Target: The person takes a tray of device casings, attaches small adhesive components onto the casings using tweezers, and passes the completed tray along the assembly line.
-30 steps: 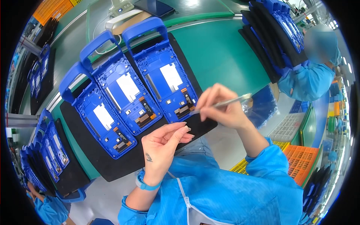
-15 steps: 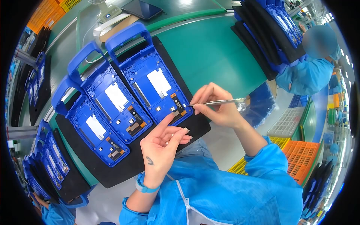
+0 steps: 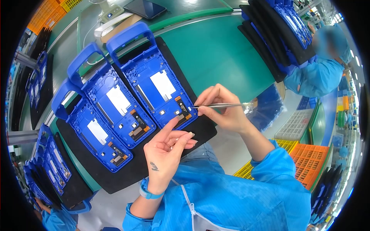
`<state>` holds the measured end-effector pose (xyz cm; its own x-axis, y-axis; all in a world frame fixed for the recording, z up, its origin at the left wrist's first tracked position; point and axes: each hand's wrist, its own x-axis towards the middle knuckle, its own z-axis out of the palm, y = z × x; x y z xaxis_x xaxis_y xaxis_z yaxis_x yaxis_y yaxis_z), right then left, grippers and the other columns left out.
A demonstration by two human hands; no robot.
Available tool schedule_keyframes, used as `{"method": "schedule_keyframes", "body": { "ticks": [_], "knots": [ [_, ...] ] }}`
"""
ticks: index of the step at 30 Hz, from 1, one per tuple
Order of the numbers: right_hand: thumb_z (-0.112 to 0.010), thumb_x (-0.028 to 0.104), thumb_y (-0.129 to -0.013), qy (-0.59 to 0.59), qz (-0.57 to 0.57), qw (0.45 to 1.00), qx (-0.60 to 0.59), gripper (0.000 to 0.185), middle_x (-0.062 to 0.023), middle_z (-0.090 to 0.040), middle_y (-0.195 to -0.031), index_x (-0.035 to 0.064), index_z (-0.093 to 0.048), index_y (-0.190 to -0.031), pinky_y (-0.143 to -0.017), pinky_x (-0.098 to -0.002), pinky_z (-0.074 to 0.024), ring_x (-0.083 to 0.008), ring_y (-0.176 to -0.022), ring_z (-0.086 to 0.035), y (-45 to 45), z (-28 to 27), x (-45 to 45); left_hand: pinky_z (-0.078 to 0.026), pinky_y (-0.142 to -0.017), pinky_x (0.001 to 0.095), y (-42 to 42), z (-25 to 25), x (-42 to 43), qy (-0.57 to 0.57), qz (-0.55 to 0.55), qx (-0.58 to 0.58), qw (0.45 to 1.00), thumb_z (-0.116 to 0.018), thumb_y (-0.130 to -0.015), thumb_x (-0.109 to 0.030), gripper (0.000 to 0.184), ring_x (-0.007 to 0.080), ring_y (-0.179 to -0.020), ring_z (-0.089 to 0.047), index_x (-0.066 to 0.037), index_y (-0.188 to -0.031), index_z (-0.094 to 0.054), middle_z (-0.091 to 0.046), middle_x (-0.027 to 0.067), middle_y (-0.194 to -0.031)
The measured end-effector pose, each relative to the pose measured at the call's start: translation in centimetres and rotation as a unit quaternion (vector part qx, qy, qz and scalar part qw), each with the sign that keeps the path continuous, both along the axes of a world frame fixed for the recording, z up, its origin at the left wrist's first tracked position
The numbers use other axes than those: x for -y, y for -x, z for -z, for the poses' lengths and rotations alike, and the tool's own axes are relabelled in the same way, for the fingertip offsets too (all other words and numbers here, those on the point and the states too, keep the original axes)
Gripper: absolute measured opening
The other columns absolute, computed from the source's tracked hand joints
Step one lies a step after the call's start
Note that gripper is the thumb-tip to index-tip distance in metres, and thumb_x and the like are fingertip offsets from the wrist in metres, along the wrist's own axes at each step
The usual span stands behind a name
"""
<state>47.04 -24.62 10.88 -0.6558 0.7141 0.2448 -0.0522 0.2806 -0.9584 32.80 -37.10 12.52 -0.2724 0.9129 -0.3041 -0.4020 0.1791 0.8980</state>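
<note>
Three blue plastic housings with handles lie side by side on a black foam mat (image 3: 111, 184): a left one (image 3: 83, 127), a middle one (image 3: 98, 92) and a right one (image 3: 144, 75). Each holds white pieces and a dark flex board with orange ends. In my right hand (image 3: 225, 109) are metal tweezers (image 3: 219, 105), their tips over the lower right edge of the right housing. My left hand (image 3: 167, 146) is by that housing's lower end, index finger against its board, thumb pinched toward the other fingers. Something small and whitish shows there, too small to name.
Behind the mat are a dark tablet (image 3: 145, 8) and a small device (image 3: 111, 13). More housings on black mats stand at left (image 3: 56, 161) and upper right (image 3: 289, 23). A co-worker in blue (image 3: 318, 77) is at the right, above orange (image 3: 309, 163) and white crates (image 3: 295, 125).
The mat and housings have shifted left and slightly down in view. My left index finger has extended onto the right housing, and the tweezers have moved to its lower right edge.
</note>
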Motion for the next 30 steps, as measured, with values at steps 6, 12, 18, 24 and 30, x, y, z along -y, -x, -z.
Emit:
{"method": "schedule_keyframes", "body": {
  "ticks": [6, 12, 18, 24, 30],
  "knots": [
    [-0.058, -0.004, -0.079, 0.099, -0.027, 0.994, -0.045, 0.015, -0.0149, -0.055, -0.089, 0.0006, -0.044, -0.081, -0.066, -0.0227, -0.0482, -0.0127, -0.073, -0.058, -0.1, 0.7, -0.6, -0.053, -0.067, 0.0262, 0.0, -0.1, -0.1, 0.000, 0.001, 0.002, 1.000, -0.056, -0.080, 0.006, 0.040, 0.0173, -0.071, -0.063, 0.010, -0.119, -0.044, -0.062, 0.0145, -0.083],
    [-0.058, -0.006, -0.078, 0.151, -0.056, 0.982, -0.096, 0.016, -0.0158, -0.057, -0.086, 0.0008, -0.044, -0.080, -0.061, -0.0233, -0.0471, -0.0130, -0.069, -0.057, -0.5, -0.1, 0.2, -0.053, -0.070, 0.0265, -0.4, -0.3, -0.1, -0.012, -0.022, 0.041, 0.999, -0.056, -0.081, 0.005, 0.037, 0.0186, -0.075, -0.063, 0.010, -0.117, -0.046, -0.063, 0.0150, -0.085],
    [-0.062, -0.007, -0.073, 0.069, -0.141, 0.988, 0.003, 0.017, -0.0126, -0.060, -0.082, 0.0021, -0.048, -0.075, -0.063, -0.0270, -0.0487, -0.0168, -0.074, -0.059, 0.6, -2.5, 2.5, -0.053, -0.069, 0.0257, 1.2, -0.3, 1.4, -0.008, 0.022, 0.107, 0.994, -0.056, -0.081, 0.002, 0.018, 0.0189, -0.075, -0.064, 0.008, -0.098, -0.059, -0.064, 0.0165, -0.085],
    [-0.045, 0.027, -0.087, 0.136, -0.061, 0.978, -0.149, 0.027, -0.0154, -0.055, -0.074, 0.0049, -0.046, -0.071, -0.063, -0.0300, -0.0445, -0.0184, -0.065, -0.052, 5.0, -6.9, 1.7, -0.050, -0.061, 0.0221, 8.3, -2.7, 8.9, 0.014, -0.035, 0.228, 0.973, -0.055, -0.083, -0.002, 0.022, 0.0156, -0.066, -0.060, 0.009, -0.101, -0.054, -0.062, 0.0129, -0.079],
    [-0.046, 0.024, -0.089, 0.073, -0.303, 0.950, 0.033, 0.034, -0.0126, -0.057, -0.098, -0.0057, -0.050, -0.107, -0.072, -0.0270, -0.0477, -0.0156, -0.076, -0.060, 22.7, -14.5, 3.5, -0.046, -0.060, 0.0179, 22.9, -3.0, 14.6, -0.120, -0.312, 0.252, 0.908, -0.051, -0.087, -0.007, 0.033, 0.0105, -0.071, -0.054, 0.007, -0.116, -0.043, -0.055, 0.0061, -0.081]
  ]
}}
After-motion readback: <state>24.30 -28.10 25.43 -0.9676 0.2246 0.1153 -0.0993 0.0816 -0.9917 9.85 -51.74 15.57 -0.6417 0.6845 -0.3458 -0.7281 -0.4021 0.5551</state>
